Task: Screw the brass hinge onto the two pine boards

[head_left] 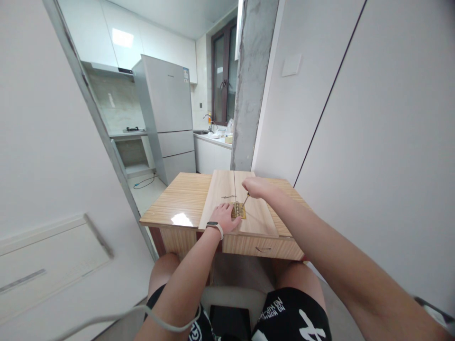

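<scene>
Left hand: fingers spread on hinge | right hand: raised, gripping screwdriver

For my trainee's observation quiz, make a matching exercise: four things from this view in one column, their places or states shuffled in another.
1. Yellow metal hinge
2. Tall silver-grey refrigerator
3. Bare left hand
4. Bare right hand

A. Gripping a thin tool
B. Across the seam between pale wooden boards
C. Left of the dark-framed window
D. White band at its wrist

Pairs: 1-B; 2-C; 3-D; 4-A

Right fingers curled, apparently tight; left hand flat.
</scene>
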Demonstrator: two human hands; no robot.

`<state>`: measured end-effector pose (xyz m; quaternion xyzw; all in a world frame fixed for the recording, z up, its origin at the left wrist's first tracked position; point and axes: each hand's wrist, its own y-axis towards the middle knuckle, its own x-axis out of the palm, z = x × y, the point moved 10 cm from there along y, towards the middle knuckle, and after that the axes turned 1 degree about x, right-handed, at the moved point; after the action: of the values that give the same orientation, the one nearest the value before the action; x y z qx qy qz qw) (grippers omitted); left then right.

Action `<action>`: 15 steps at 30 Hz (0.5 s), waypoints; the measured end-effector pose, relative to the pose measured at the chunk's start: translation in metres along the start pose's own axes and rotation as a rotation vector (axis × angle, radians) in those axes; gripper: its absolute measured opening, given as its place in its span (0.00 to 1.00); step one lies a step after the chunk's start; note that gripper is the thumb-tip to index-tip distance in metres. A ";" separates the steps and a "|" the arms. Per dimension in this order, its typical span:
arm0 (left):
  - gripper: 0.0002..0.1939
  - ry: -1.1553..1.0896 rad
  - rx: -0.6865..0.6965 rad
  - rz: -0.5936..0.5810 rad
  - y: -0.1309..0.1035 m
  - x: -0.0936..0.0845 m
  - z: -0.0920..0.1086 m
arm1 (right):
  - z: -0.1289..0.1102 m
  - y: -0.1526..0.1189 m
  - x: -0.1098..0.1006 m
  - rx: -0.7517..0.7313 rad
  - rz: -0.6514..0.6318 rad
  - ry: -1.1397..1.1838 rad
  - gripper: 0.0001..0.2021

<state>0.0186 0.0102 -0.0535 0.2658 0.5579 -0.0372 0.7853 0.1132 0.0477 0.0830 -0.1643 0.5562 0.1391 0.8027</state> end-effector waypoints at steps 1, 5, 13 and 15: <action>0.33 -0.001 0.001 0.002 0.000 0.000 0.000 | 0.001 -0.001 -0.001 0.011 0.009 0.005 0.14; 0.32 -0.003 0.002 0.001 0.000 -0.001 0.001 | 0.004 -0.004 -0.004 0.052 0.040 -0.002 0.13; 0.31 0.004 -0.006 -0.009 -0.001 -0.001 0.001 | 0.013 0.002 0.011 0.096 -0.030 0.010 0.15; 0.31 0.007 -0.006 -0.007 -0.001 0.000 0.000 | 0.017 0.001 0.016 0.115 -0.067 0.015 0.18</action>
<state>0.0188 0.0094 -0.0536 0.2617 0.5616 -0.0373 0.7841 0.1324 0.0564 0.0730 -0.1374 0.5636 0.0785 0.8108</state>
